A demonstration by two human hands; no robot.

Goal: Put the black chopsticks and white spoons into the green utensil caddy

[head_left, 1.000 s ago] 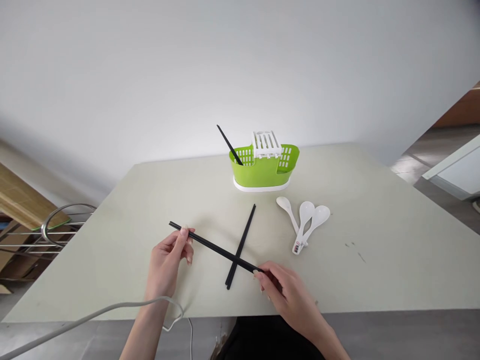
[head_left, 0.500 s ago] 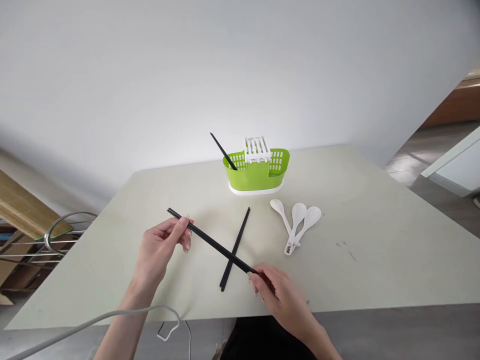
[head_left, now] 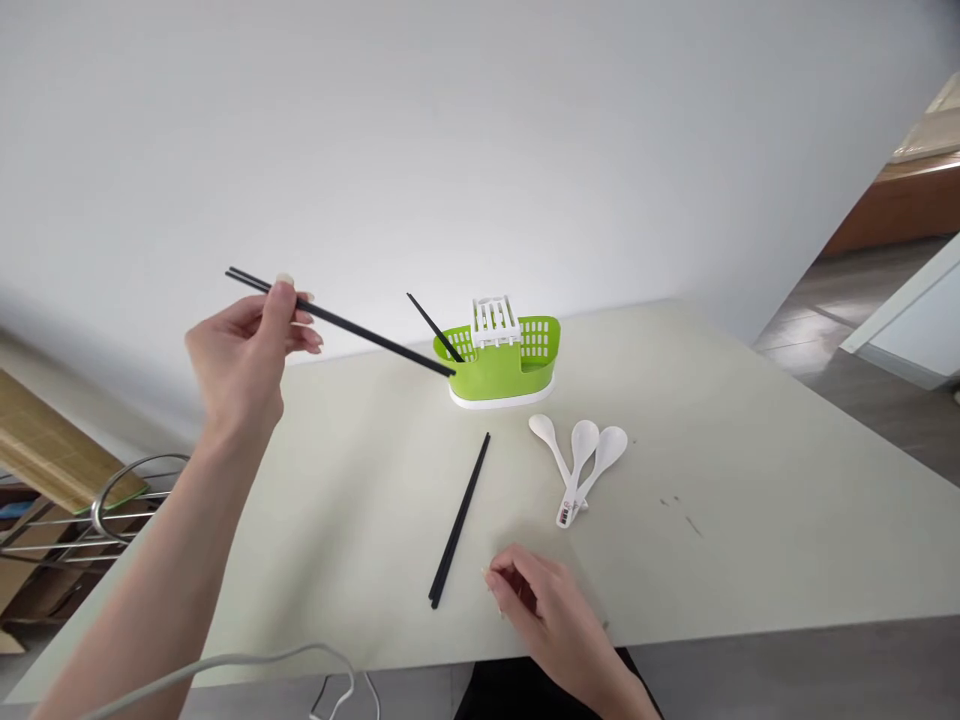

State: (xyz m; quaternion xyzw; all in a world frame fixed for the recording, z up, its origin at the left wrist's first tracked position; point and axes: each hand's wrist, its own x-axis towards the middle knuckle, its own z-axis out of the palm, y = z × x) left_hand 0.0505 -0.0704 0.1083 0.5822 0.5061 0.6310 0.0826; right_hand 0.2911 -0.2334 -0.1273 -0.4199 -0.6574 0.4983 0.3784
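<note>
Raised above the left part of the table, my left hand (head_left: 251,345) is closed on a pair of black chopsticks (head_left: 375,338). Their lower ends reach the left front of a green cutlery basket (head_left: 499,375); whether they touch it I cannot tell. Inside that basket leans another black chopstick or pair (head_left: 435,328), its tip sticking out to the upper left. My right hand (head_left: 551,615) rests low near the front edge with curled fingers and nothing visible in them. Just left of it, a second pair of black chopsticks (head_left: 460,522) lies on the table.
Three white spoons (head_left: 583,445) lie fanned out right of centre on the pale table (head_left: 720,430). The basket has a white slatted piece (head_left: 495,320) on top and stands near the wall. A grey cable (head_left: 247,660) crosses at lower left, near a metal rack (head_left: 97,530).
My right hand has let go of the chopsticks. My left hand has carried them up and away toward the basket. The view has shifted slightly.
</note>
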